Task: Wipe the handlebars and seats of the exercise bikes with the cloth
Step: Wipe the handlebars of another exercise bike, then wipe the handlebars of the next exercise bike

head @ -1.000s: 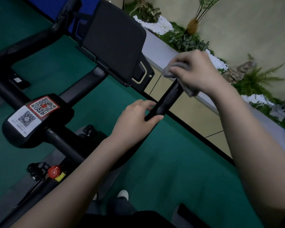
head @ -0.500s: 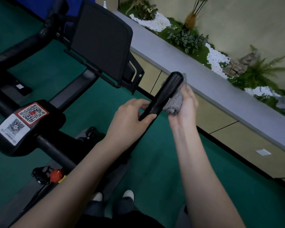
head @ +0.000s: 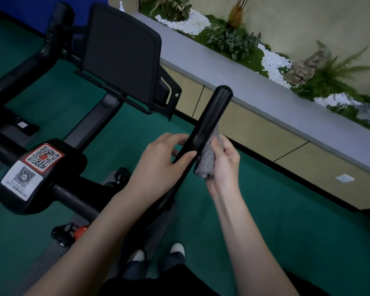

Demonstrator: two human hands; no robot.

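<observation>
Two hands mid-wipe: left hand [head: 158,167] grips the handlebar [head: 212,116], right hand [head: 223,167] clutches grey cloth [head: 206,162] against it; likely next, firm downward stroke.

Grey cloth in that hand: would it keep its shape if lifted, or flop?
Probably floppy: the grey cloth bunches and folds against the handlebar under the right hand. Likely light: one hand holds it without visible strain. Its fuzzy surface probably grips rather than slides.

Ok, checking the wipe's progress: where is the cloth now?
In the head view, the grey cloth is right of centre, held in the right hand against the right side of the black handlebar, opposite the left hand.
</observation>
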